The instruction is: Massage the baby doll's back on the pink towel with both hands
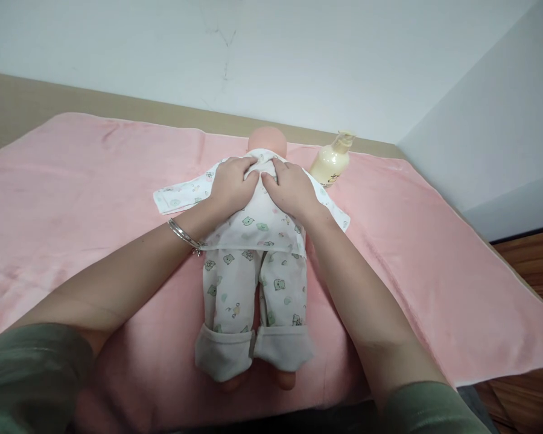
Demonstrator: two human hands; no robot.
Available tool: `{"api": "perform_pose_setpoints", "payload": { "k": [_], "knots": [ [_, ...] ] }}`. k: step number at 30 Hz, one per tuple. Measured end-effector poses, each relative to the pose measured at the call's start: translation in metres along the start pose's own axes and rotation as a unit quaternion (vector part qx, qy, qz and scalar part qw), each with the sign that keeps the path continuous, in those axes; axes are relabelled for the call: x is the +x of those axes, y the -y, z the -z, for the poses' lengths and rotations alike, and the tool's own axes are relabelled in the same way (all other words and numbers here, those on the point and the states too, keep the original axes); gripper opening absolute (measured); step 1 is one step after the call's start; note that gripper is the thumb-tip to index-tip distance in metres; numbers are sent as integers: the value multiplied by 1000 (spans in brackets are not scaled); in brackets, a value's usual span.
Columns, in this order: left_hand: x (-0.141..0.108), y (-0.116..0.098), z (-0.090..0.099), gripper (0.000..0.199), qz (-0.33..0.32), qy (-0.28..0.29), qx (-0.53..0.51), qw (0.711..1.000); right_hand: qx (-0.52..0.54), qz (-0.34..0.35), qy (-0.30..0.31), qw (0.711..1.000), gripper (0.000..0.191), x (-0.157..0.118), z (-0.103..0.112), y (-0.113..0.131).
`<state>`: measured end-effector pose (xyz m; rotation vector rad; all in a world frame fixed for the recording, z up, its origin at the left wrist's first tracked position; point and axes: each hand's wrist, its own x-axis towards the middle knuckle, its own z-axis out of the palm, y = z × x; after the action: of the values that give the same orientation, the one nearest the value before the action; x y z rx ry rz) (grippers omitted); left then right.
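While the pink blanket (72, 181) lies spread under everything, I have the doll (261, 239) on the middle of it, its head (268, 138) away from me, apparently face down. The clothes look fully on: the shirt (247, 222) overlaps the waist of the trousers (235, 289), whose cuffs (226, 349) are turned up above the feet (284, 380). What is in hand, I judge, is the contact at the upper back; how much of it is left I cannot tell from this view. My left hand (232, 184) and right hand (294, 188) rest there backs up, thumbs spread from the fingers and nearly meeting, gripping nothing I can see, though the outer fingers are hidden. A pump bottle (332, 163) is near the right hand, touched by neither. Silver bangles (181, 232) circle my left wrist.
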<state>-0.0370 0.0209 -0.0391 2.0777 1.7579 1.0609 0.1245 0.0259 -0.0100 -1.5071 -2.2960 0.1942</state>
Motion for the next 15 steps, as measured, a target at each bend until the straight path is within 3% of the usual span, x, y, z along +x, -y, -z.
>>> {"api": "perform_pose_setpoints", "payload": {
  "k": [6, 15],
  "knots": [
    [4, 10, -8, 57, 4, -14, 6, 1000, -13, 2, -2, 1000, 62, 0, 0, 2],
    [2, 2, -6, 58, 16, -13, 15, 1000, -38, -29, -16, 999, 52, 1, 3, 8]
  ]
}}
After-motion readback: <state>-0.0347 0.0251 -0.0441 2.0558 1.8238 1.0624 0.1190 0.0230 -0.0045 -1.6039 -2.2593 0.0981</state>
